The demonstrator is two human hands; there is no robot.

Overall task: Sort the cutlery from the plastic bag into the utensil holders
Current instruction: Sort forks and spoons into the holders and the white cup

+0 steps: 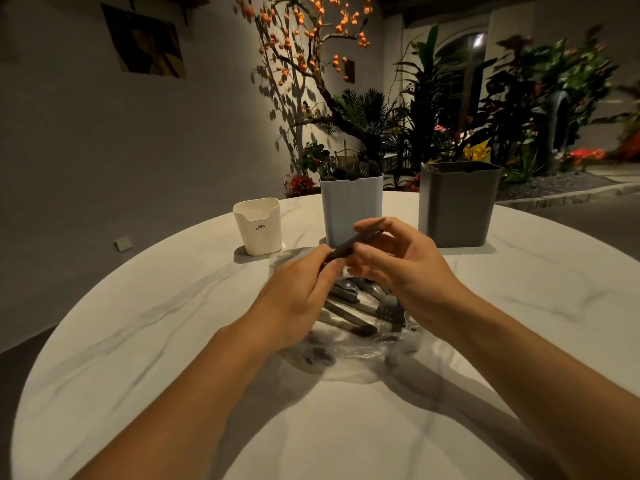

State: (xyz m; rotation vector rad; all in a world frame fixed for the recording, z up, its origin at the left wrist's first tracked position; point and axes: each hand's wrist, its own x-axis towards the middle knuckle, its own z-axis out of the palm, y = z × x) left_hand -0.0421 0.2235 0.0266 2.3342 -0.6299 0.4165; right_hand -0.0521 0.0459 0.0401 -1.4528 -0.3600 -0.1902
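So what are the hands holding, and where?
One dark-handled utensil, held by its handle: left hand pinches the near end, right hand holds further up. Which kind cannot be told.

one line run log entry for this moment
both hands: left hand and right hand hold dark utensil | above plastic bag | holders: not yet reached

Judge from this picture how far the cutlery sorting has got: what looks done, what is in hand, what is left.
Done: dark handles already stand in the light blue holder. In hand: both the left hand and right hand grip one dark-handled piece above the plastic bag. Left: several pieces still lie in the bag; the white holder looks empty, the grey holder's inside is hidden.
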